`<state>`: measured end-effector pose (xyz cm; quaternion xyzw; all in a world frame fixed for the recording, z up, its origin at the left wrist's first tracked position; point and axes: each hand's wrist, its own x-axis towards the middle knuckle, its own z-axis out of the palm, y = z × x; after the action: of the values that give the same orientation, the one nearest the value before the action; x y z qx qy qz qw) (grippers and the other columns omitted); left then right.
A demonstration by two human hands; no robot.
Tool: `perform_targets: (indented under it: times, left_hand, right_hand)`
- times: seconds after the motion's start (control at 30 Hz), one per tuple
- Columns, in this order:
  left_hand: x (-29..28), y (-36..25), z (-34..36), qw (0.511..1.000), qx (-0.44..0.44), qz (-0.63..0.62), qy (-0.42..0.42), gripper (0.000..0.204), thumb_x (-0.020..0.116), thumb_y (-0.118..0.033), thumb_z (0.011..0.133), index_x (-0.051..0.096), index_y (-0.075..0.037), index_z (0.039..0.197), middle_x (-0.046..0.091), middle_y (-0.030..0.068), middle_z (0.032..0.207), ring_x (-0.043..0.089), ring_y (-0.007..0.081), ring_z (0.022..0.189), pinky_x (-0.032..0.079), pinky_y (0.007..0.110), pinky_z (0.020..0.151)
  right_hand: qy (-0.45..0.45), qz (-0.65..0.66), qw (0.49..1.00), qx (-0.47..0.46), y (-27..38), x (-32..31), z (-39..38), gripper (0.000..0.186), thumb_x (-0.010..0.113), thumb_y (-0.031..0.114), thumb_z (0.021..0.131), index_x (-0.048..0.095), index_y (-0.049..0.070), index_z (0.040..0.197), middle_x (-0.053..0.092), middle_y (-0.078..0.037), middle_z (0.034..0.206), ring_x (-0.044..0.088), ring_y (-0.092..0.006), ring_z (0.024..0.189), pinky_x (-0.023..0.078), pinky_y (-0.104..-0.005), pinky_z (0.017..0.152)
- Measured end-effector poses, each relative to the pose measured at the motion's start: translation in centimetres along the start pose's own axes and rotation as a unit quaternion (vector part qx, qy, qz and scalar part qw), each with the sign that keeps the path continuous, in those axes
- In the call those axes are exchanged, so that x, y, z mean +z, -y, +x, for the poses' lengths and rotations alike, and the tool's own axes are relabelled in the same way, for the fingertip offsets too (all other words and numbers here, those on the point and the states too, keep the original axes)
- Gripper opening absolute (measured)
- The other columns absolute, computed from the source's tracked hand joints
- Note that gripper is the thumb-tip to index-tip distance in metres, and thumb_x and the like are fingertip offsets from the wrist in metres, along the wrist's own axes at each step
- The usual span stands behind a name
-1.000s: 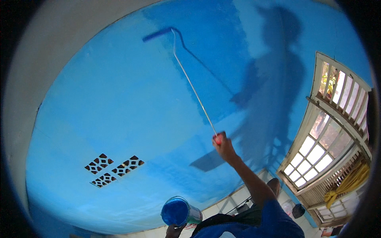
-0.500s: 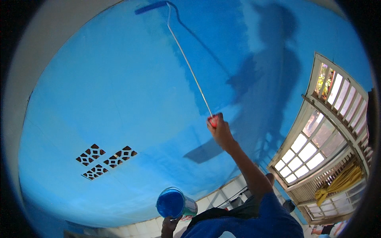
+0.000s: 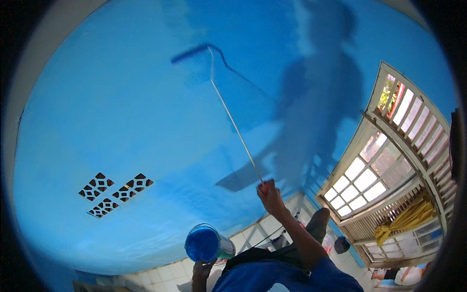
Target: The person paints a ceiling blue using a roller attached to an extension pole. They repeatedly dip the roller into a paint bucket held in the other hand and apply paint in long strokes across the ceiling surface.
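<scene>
A paint roller (image 3: 189, 53) with a long thin metal rod lies against the blue wall (image 3: 112, 107), at the left edge of a darker blue patch of paint. My right hand (image 3: 270, 195) is closed round the red handle at the rod's lower end, arm stretched forward. Low in the view, my left hand (image 3: 202, 268) grips the bottom part of a paint bucket (image 3: 227, 248), which is tilted so that the blue paint inside shows. Only part of the left fingers can be seen under the bucket.
Three vent blocks (image 3: 101, 185) pierce the wall at lower left. On the right are slatted windows (image 3: 357, 182) with a yellow curtain (image 3: 408, 221) tied in a bunch. Below, a white tiled floor (image 3: 165, 275) meets the wall. My shadow (image 3: 321, 92) falls across the wall.
The roller has come down the wall, and my right hand has lowered with its handle. The bucket in my left hand has shifted slightly left and down in the view.
</scene>
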<state>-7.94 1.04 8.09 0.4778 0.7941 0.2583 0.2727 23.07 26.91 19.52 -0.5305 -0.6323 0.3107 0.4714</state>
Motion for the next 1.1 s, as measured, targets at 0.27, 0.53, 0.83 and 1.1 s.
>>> perform_targets:
  times: [0.27,0.53,0.83,1.1]
  left_hand:
    - [1.8,2.8,0.1,0.995,0.063,-0.068,-0.034,0.036,0.075,-0.026,0.067,0.059,0.002,0.083,0.063,0.0164,0.088,0.061,0.0261,0.076,0.050,0.036,0.065]
    - [0.9,1.2,1.1,0.995,-0.041,-0.033,0.087,0.034,0.071,-0.026,0.071,0.060,0.000,0.088,0.063,0.0165,0.089,0.061,0.0243,0.085,0.048,0.034,0.072]
    - [0.4,-0.1,1.4,0.997,0.013,-0.051,0.054,0.031,0.073,-0.026,0.068,0.062,0.001,0.078,0.063,0.0210,0.080,0.063,0.0270,0.077,0.049,0.035,0.068]
    - [0.5,0.5,1.5,0.991,-0.006,-0.027,0.132,0.033,0.062,-0.019,0.077,0.053,0.007,0.095,0.059,0.0232,0.092,0.060,0.0297,0.085,0.050,0.036,0.074]
  right_hand:
    - [0.032,-0.046,0.998,0.038,1.9,-0.1,-0.4,0.031,0.058,0.017,0.082,0.036,-0.002,0.094,0.058,-0.021,0.079,0.059,-0.0395,0.075,0.047,-0.0411,0.059]
    - [0.070,-0.099,0.990,0.073,-8.1,-0.5,-11.7,0.040,0.062,0.019,0.077,0.036,0.002,0.102,0.056,-0.025,0.078,0.056,-0.0437,0.077,0.045,-0.0452,0.062]
    - [0.008,-0.013,0.998,0.057,-4.5,0.9,-5.5,0.033,0.060,0.019,0.080,0.040,0.001,0.098,0.057,-0.024,0.075,0.057,-0.0415,0.074,0.045,-0.0445,0.058]
    - [0.042,-0.134,0.985,0.100,-10.1,0.4,-12.0,0.031,0.062,0.015,0.078,0.039,0.000,0.093,0.055,-0.017,0.067,0.057,-0.0344,0.062,0.044,-0.0387,0.054]
